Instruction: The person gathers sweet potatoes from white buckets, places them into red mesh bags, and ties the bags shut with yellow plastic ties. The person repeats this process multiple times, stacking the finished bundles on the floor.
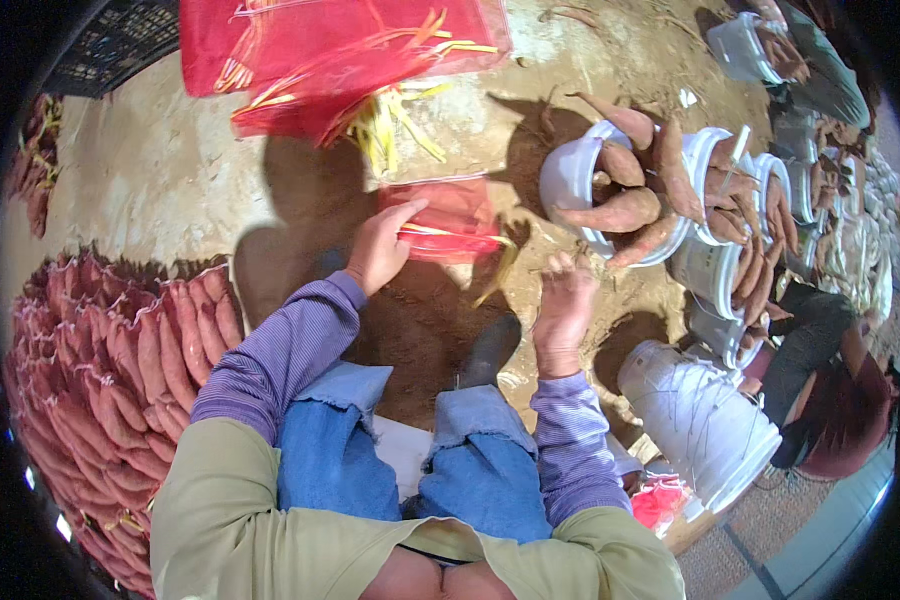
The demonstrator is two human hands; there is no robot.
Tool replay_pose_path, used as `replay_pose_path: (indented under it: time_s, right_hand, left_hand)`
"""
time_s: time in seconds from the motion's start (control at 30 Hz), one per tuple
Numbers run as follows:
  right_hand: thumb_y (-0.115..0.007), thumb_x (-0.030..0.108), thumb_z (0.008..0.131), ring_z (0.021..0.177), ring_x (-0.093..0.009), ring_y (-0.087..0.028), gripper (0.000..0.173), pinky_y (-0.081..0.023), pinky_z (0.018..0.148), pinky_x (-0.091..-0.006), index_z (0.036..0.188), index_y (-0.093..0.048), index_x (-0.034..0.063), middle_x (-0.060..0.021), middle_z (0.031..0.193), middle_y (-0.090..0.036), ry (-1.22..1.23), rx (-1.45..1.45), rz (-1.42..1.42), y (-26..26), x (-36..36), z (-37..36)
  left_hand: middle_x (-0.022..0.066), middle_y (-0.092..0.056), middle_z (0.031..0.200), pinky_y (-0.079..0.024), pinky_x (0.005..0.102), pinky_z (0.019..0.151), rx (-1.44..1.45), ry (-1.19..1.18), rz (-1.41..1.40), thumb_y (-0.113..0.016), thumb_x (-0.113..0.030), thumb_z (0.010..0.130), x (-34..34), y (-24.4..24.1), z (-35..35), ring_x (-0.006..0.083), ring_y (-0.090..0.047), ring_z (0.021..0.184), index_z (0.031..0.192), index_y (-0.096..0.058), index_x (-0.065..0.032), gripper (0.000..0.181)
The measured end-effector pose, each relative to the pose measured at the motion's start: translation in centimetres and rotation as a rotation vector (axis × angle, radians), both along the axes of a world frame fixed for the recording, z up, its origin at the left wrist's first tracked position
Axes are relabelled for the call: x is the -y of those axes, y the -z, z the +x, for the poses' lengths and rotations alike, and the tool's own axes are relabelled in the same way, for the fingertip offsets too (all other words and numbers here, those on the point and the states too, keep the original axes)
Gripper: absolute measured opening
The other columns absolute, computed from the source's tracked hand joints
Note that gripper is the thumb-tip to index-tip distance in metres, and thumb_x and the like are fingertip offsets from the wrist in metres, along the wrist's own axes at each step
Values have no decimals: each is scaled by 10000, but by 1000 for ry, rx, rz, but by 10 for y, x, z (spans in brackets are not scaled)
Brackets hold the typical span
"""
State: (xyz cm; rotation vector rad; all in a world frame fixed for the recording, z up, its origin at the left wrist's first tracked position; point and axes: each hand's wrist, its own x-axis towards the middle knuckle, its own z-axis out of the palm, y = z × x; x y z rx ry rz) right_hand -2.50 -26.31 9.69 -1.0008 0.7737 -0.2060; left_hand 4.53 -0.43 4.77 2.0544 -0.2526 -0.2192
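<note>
My left hand (pixel 385 244) grips the near-left edge of a small red mesh bag (pixel 450 217), thumb laid over it. Yellow drawstring ends (pixel 504 270) trail from the bag's right side. My right hand (pixel 566 307) is blurred, reaching toward the nearest white bucket (pixel 566 176); it appears empty and does not touch the bag. Sweet potatoes (pixel 619 210) spill over this bucket's mouth, which faces right. Beyond my left hand lies a pile of flat red mesh bags (pixel 345 56), their yellow cords (pixel 390 127) bunched at the near end.
Packed red mesh bags of sweet potatoes (pixel 120 390) stand at my left. More filled buckets (pixel 720 277) line the right, and a large white bucket (pixel 697 420) lies nearer me. Two other people (pixel 832 375) sit beyond them. A black plastic crate (pixel 120 45) is at far left.
</note>
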Motion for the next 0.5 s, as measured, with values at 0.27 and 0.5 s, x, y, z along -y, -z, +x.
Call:
replay_pose_path:
  time_s: [0.27,0.5]
  right_hand:
    - [-419,554,949,962,-288,-549,575,-494,811,-440,1289,-438,90,-143,1163,-525,384,-193,158,-24,72,46]
    - [-339,590,952,1304,-303,-367,645,-294,1062,-513,1410,-360,137,-79,1448,-386,110,-88,123,-13,119,21]
  left_hand:
    - [198,-619,1176,-455,315,950,-230,-10,-93,-567,57,737,7,33,-14,271,-597,1119,1216,-579,-17,485]
    - [174,-669,1083,-492,284,854,-396,-112,-113,-576,21,770,1,32,-14,212,-652,986,1160,-617,6,393]
